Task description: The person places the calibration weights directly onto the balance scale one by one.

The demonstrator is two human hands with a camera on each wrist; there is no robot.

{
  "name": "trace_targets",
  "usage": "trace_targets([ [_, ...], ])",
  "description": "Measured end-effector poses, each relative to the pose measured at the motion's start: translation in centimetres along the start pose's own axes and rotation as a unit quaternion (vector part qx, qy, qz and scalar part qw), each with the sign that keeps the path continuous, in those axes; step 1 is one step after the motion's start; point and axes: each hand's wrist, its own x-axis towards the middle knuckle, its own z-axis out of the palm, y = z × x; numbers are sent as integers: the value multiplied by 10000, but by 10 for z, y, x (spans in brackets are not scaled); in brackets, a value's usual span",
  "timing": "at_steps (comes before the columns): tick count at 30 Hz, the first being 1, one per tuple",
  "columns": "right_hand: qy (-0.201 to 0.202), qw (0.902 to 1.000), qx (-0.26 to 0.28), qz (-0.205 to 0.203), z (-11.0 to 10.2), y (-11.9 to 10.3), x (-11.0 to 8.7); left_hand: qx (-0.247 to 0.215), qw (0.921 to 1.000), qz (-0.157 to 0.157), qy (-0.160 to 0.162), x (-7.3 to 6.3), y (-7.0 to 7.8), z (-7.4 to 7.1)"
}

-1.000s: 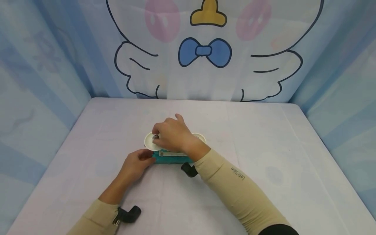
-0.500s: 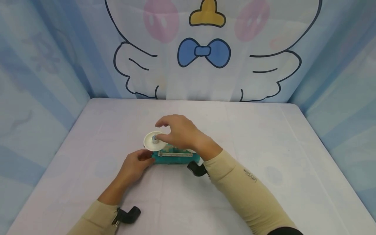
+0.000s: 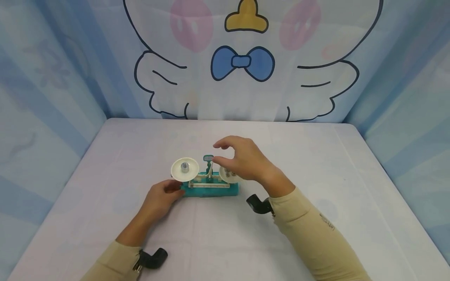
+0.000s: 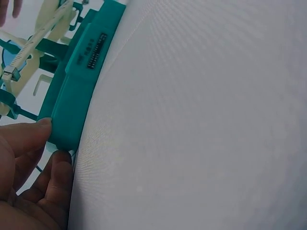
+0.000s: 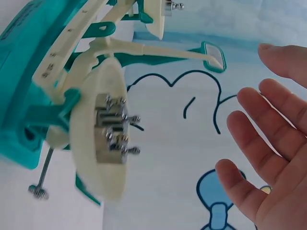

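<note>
A teal balance scale (image 3: 211, 192) with two cream pans stands mid-table. One metal weight (image 3: 184, 168) rests on its left pan (image 3: 176, 174). Several metal weights (image 5: 111, 117) stand together on the right pan (image 5: 84, 148). My left hand (image 3: 159, 200) pinches the left end of the scale's base; in the left wrist view the thumb (image 4: 29, 136) lies on its edge, the other fingers at the end below. Over the right pan is my right hand (image 3: 247, 160), fingers apart and holding nothing, partly covering that pan in the head view.
A white cloth covers the table (image 3: 316, 164). Behind it hangs a curtain (image 3: 242, 97) with a cartoon print, and more curtains close in both sides. Black wrist mounts (image 3: 259, 204) stick out from both forearms near the table.
My right hand has let go of the weight on the left pan and moved right, uncovering the scale's middle and pointer. The left hand keeps its place at the base.
</note>
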Motion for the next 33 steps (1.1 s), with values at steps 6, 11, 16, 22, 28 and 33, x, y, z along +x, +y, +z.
trace_targets([
  [6, 336, 9994, 43, 92, -6, 12, -17, -21, 10000, 3, -8, 0, 0, -1],
  [11, 587, 9983, 7, 54, -12, 21, -27, -42, 10000, -36, 14, -1, 3, -1],
  [16, 683, 9975, -16, 204, -16, 31, -34, -20, 10000, -52, 49, 2, 6, 1],
  [22, 783, 9963, 25, 358, -17, 38, -41, 68, 9998, -125, 139, 4, 10, 5],
  [28, 831, 9954, 26, 483, -18, 42, -46, 38, 9997, -143, 182, 4, 12, 6],
  [33, 820, 9945, 25, 654, -18, 45, -50, 31, 9999, -105, 95, 5, 13, 4],
])
